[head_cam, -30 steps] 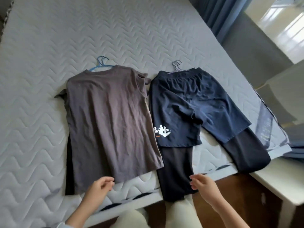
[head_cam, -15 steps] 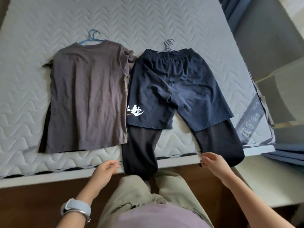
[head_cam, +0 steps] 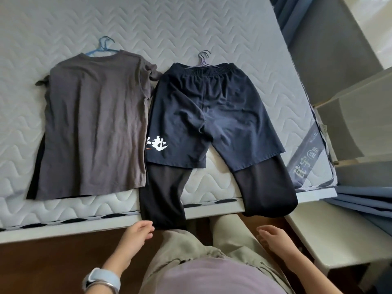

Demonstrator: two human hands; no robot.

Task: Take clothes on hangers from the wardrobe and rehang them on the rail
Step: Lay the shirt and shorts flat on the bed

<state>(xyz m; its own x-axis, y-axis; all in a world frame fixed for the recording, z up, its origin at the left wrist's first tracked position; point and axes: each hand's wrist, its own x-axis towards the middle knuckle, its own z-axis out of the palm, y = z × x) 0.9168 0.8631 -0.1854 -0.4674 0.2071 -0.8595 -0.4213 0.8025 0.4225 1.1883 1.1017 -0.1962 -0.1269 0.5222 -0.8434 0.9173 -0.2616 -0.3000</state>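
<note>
head view, left hand (head_cam: 137,235), right hand (head_cam: 273,238), fingers (head_cam: 146,226) loosely curled, empty

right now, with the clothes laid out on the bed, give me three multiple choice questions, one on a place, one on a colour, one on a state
1. Where does the grey t-shirt lie relative to the navy shorts?
A. on top of them
B. beside them, to the left in the view
C. on the floor

2. What colour is the hanger in the t-shirt's neck?
A. red
B. blue
C. yellow

3. How do the black trousers lie?
A. rolled into a ball
B. folded on the t-shirt
C. under the shorts, legs hanging past the mattress edge

Answers:
1 B, the two lie side by side, the shirt on the left.
2 B, its hook shows blue above the collar.
3 C, both legs come out below the shorts' hems and drop over the edge.
</note>
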